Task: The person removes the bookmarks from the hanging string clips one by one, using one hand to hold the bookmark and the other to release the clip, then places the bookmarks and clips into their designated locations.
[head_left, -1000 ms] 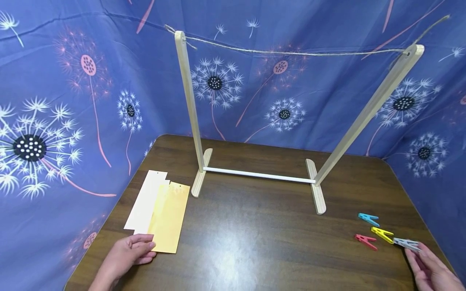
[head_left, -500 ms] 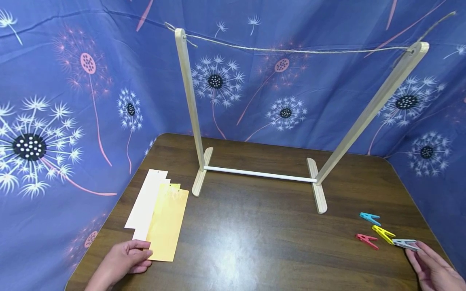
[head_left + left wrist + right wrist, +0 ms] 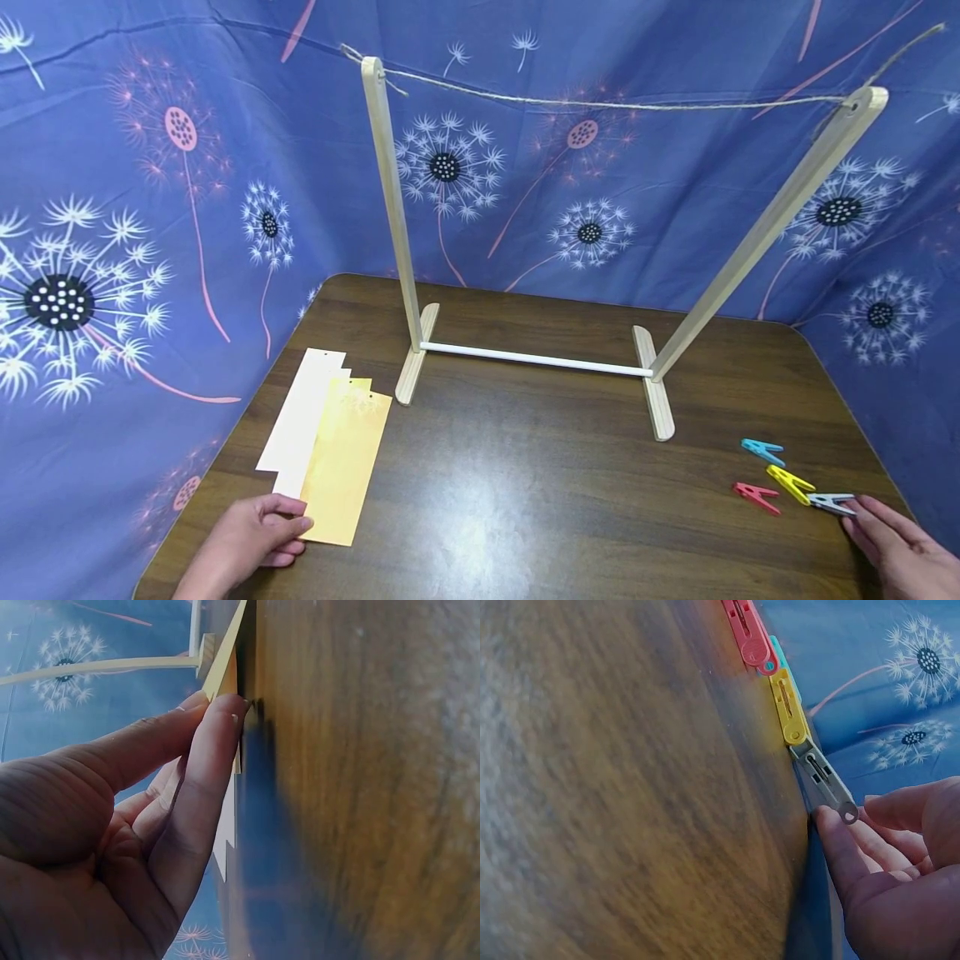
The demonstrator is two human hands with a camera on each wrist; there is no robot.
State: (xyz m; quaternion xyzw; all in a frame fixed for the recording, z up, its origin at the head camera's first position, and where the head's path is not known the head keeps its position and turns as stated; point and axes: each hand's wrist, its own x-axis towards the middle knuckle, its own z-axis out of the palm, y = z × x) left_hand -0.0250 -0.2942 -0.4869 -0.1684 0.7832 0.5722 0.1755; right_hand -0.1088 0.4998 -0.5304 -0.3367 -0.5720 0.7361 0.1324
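In the head view my left hand [image 3: 251,537] pinches the lower left corner of a yellow card [image 3: 347,475] between thumb and fingers. The left wrist view shows this card [image 3: 225,664] tilted up off the table. Beneath it lie another yellow card, mostly covered, and white cards [image 3: 296,421], each visible top having a small punched hole. At the right, my right hand [image 3: 896,542] pinches one end of a grey clothespin [image 3: 831,502] with thumb and fingertips. Close by lie a yellow clothespin [image 3: 790,483], a red clothespin [image 3: 756,497] and a blue clothespin [image 3: 762,451].
A wooden stand stands towards the back of the brown table [image 3: 525,467]. Its left post [image 3: 392,200] and right post [image 3: 765,237] carry a twine line [image 3: 600,105]; a white rod [image 3: 536,360] joins the feet. Blue dandelion-print cloth [image 3: 517,225] hangs behind.
The yellow card has slid towards me with my left hand, baring the top of a second yellow card. The grey clothespin has turned slightly in my right fingers.
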